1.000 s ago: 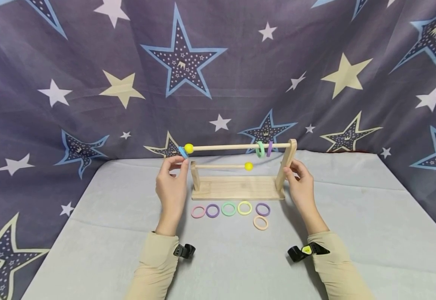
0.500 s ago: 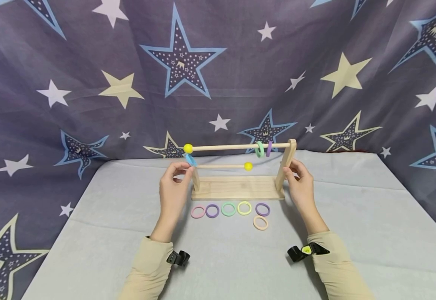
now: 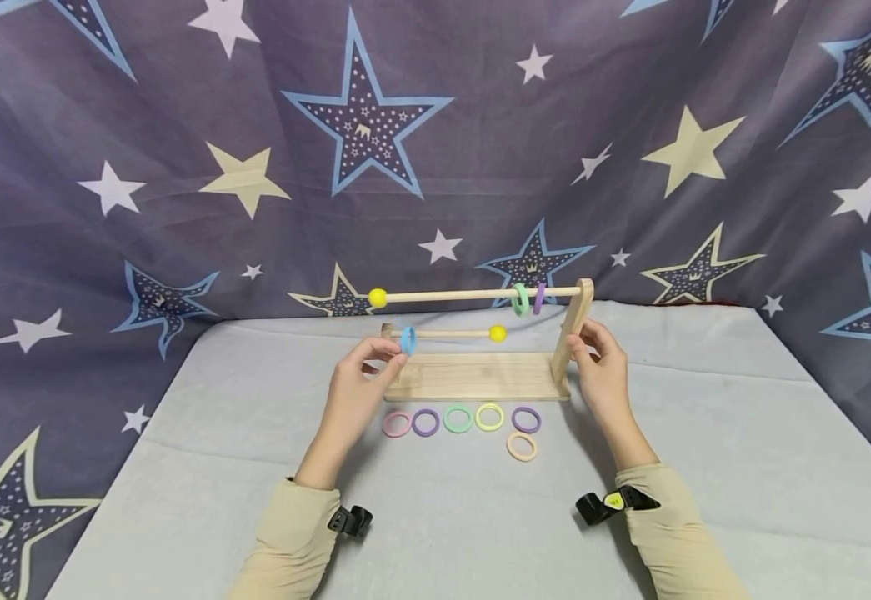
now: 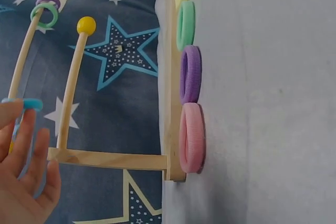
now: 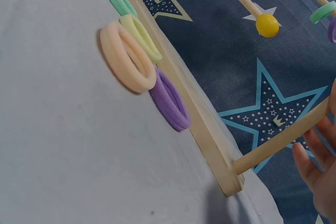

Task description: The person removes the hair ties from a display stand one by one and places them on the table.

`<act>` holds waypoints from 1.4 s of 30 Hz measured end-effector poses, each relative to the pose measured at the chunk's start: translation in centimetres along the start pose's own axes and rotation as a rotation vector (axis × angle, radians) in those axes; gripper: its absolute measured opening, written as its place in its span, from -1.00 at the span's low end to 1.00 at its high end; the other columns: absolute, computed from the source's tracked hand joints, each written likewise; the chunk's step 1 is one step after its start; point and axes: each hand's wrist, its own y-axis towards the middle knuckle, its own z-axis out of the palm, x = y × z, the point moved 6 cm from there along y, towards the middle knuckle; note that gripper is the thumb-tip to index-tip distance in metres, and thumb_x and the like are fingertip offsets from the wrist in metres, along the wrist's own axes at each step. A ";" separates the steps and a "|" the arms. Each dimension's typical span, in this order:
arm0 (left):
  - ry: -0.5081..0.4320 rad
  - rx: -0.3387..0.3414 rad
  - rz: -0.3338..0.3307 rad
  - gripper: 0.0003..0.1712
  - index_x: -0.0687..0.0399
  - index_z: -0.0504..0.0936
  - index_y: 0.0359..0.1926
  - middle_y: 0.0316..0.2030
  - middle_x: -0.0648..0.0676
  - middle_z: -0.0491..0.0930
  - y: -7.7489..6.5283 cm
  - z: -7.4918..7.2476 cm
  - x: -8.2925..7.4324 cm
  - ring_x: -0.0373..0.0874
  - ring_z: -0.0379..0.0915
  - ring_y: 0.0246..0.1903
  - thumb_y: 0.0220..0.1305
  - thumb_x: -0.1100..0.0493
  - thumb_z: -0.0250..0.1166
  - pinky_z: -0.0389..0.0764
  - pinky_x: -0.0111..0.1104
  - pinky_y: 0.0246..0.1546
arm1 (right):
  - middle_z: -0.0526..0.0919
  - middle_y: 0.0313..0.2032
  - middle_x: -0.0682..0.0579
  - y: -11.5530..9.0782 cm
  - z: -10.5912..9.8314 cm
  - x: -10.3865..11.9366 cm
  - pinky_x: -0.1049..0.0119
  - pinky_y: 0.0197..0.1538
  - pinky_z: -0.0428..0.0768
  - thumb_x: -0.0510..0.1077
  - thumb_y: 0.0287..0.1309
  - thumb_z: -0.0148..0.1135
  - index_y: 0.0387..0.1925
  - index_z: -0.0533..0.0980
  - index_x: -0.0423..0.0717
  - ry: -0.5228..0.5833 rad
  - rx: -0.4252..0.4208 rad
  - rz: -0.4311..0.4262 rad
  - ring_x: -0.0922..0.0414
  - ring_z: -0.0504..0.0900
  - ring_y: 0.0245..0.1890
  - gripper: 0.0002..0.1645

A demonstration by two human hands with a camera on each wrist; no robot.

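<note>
My left hand (image 3: 360, 379) pinches a blue hair tie (image 3: 407, 340) between thumb and fingertips. The tie overlaps the left end of the lower rod (image 3: 450, 333) in the head view; in the left wrist view it overlaps the upper rod near its ball end. My right hand (image 3: 602, 367) holds the tall right post (image 3: 573, 329) of a wooden stand (image 3: 480, 375). Near that post, a green hair tie (image 3: 520, 299) and a purple hair tie (image 3: 538, 297) hang on the upper rod (image 3: 450, 295). Each rod ends in a yellow ball (image 3: 378, 297).
Along the stand's front edge lie several hair ties on the grey cloth: pink (image 4: 192, 138), purple (image 4: 191, 74), green (image 4: 186, 26), yellow (image 5: 140, 38) and another purple one (image 5: 170, 100). A peach hair tie (image 5: 127, 57) sits closer to me. Behind hangs a star-patterned curtain (image 3: 480, 167).
The left hand has brought the blue hair tie down from beside the upper rod's yellow ball and rightward, to in front of the lower rod. My right hand stays on the post.
</note>
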 end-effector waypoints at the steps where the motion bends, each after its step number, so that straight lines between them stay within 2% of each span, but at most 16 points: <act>1: 0.008 0.024 -0.001 -0.91 0.07 0.66 -0.22 -0.28 0.01 0.68 0.0 0.2 0.0 -0.14 0.55 -0.20 0.28 0.19 0.37 0.51 -0.17 -0.13 | 0.62 -0.07 -0.18 0.0 0.0 0.0 0.55 -0.16 0.56 -0.26 0.32 0.21 0.12 0.49 -0.40 0.000 0.002 0.000 0.35 0.55 -0.14 -0.60; 6: 0.068 0.175 -0.018 -0.92 -0.06 0.66 -0.22 -0.28 -0.08 0.66 -0.3 1.4 0.3 -0.17 0.53 -0.19 0.29 0.10 0.38 0.52 -0.15 -0.08 | 0.61 -0.11 -0.02 0.1 0.0 -0.1 0.54 -0.16 0.56 -0.25 0.31 0.22 0.12 0.50 -0.39 0.010 0.003 0.010 0.34 0.56 -0.14 -0.60; 9: 0.096 0.261 -0.025 -0.93 -0.08 0.66 -0.23 -0.27 -0.09 0.66 -0.5 2.1 0.4 -0.16 0.54 -0.17 0.30 0.10 0.37 0.52 -0.13 -0.03 | 0.60 -0.11 -0.01 0.1 0.0 -0.1 0.56 -0.17 0.55 -0.26 0.31 0.22 0.12 0.51 -0.38 0.005 0.001 0.021 0.35 0.56 -0.14 -0.61; 12: 0.117 0.307 -0.031 -0.94 -0.07 0.66 -0.23 -0.25 -0.09 0.67 -0.7 2.6 0.5 -0.16 0.55 -0.15 0.30 0.11 0.36 0.51 -0.11 0.01 | 0.60 -0.08 -0.09 0.0 0.0 0.1 0.57 -0.17 0.54 -0.30 0.31 0.20 0.13 0.50 -0.40 0.008 0.008 0.025 0.38 0.54 -0.14 -0.61; 14: 0.123 0.327 -0.042 -0.94 -0.08 0.66 -0.23 -0.25 -0.10 0.67 -0.8 2.8 0.5 -0.17 0.55 -0.15 0.29 0.10 0.37 0.51 -0.13 0.01 | 0.60 -0.07 -0.16 -0.2 0.1 1.2 0.59 -0.17 0.53 -0.33 0.32 0.18 0.13 0.48 -0.45 -0.002 0.017 0.016 0.40 0.53 -0.15 -0.61; 19: 0.150 0.409 -0.062 -0.92 -0.17 0.66 -0.25 -0.22 -0.16 0.66 -1.3 3.6 0.4 -0.19 0.55 -0.26 0.26 0.07 0.40 0.54 -0.17 -0.13 | 0.60 -0.08 -0.19 -0.8 0.1 3.6 0.59 -0.17 0.53 -0.36 0.33 0.16 0.12 0.45 -0.52 -0.015 0.027 0.005 0.41 0.52 -0.17 -0.61; 23: 0.180 0.470 -0.009 -0.91 -0.20 0.67 -0.26 -0.20 -0.16 0.66 -1.6 4.4 0.1 -0.16 0.59 -0.21 0.24 0.12 0.41 0.55 -0.06 -0.04 | 0.60 -0.09 -0.16 -0.9 0.1 3.9 0.59 -0.18 0.53 -0.36 0.32 0.17 0.11 0.46 -0.52 -0.017 0.025 0.007 0.40 0.53 -0.17 -0.61; 25: 0.190 0.495 0.016 -0.91 -0.19 0.67 -0.26 -0.21 -0.15 0.67 -1.7 4.8 -0.2 -0.16 0.58 -0.11 0.24 0.12 0.41 0.50 -0.05 0.05 | 0.60 -0.09 -0.14 -0.9 0.1 3.9 0.59 -0.18 0.53 -0.36 0.32 0.17 0.11 0.46 -0.52 -0.016 0.025 0.004 0.40 0.53 -0.17 -0.61; 32: 0.229 0.573 0.049 -0.94 -0.17 0.66 -0.27 -0.23 -0.11 0.66 -2.1 6.4 -0.7 -0.16 0.57 -0.23 0.26 0.11 0.40 0.56 -0.26 -0.24 | 0.55 -0.16 0.09 -0.8 0.1 3.7 0.58 -0.19 0.54 -0.35 0.31 0.18 0.10 0.48 -0.50 -0.008 0.019 0.016 0.39 0.53 -0.17 -0.63; 35: 0.243 0.604 0.063 -0.94 -0.17 0.66 -0.27 -0.23 -0.13 0.66 -2.4 7.2 -0.9 -0.19 0.57 -0.24 0.27 0.12 0.39 0.55 -0.30 -0.29 | 0.58 -0.13 0.00 -0.8 0.1 3.8 0.58 -0.18 0.54 -0.36 0.32 0.18 0.10 0.47 -0.50 -0.011 0.020 0.015 0.39 0.53 -0.16 -0.62; 39: 0.276 0.626 0.119 -0.93 -0.20 0.67 -0.28 -0.27 -0.20 0.65 -2.7 8.1 -1.3 -0.23 0.58 -0.18 0.27 0.13 0.38 0.54 -0.28 -0.18 | 0.60 -0.07 -0.23 -0.9 0.1 3.8 0.59 -0.18 0.53 -0.36 0.32 0.17 0.11 0.46 -0.51 -0.006 0.026 0.015 0.39 0.53 -0.16 -0.62; 42: 0.306 0.639 0.156 -0.95 -0.20 0.68 -0.28 -0.29 -0.24 0.64 -2.8 8.8 -1.5 -0.23 0.59 -0.18 0.27 0.11 0.39 0.53 -0.27 -0.13 | 0.60 -0.06 -0.24 -0.9 0.1 3.8 0.59 -0.18 0.53 -0.35 0.32 0.17 0.11 0.47 -0.51 -0.006 0.026 0.020 0.39 0.53 -0.16 -0.62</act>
